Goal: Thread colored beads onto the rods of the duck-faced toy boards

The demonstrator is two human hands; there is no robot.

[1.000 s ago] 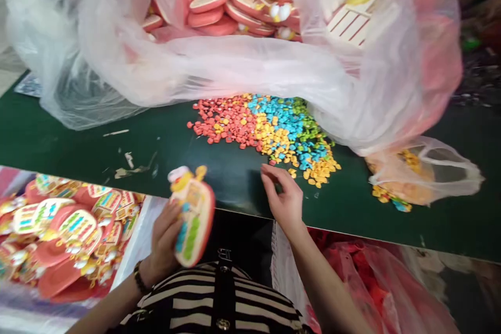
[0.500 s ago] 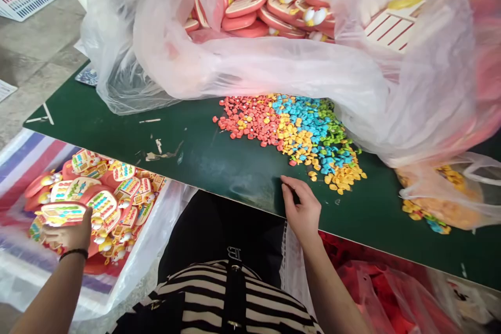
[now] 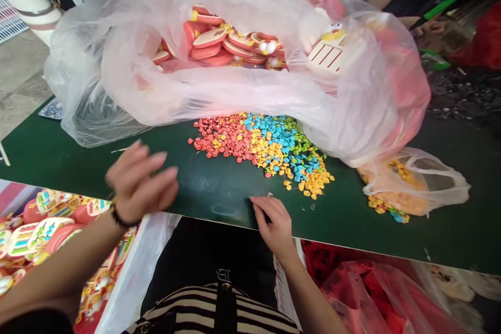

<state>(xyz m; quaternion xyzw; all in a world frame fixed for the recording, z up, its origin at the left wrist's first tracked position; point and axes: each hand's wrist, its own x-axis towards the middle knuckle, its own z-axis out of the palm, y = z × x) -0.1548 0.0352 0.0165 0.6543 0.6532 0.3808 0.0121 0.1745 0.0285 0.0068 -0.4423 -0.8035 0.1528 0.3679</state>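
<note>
My left hand [image 3: 139, 182], with a dark bracelet at the wrist, hangs open above the green table, holding nothing. My right hand [image 3: 273, 224] rests at the table's near edge with curled fingers, just below a pile of small plastic pieces [image 3: 260, 146] sorted roughly into red, yellow, blue and green. A tiny piece could be hidden in those fingers. Beyond the pile, a clear plastic bag [image 3: 250, 88] holds pink-rimmed toy parts [image 3: 207, 44]. Colourful assembled toys [image 3: 47, 229] lie in a bin below my left hand.
The dark green table top [image 3: 219, 198] ends at a straight near edge, with my striped shirt [image 3: 219, 313] just behind it. A small bag of yellow pieces [image 3: 410, 188] lies at right. Red bags [image 3: 364, 292] sit below the table. A co-worker's hand [image 3: 428, 23] shows at top right.
The toy that my left hand held is gone from it. That hand has moved from over the bin to above the table, now open. My right hand has shifted little along the table edge.
</note>
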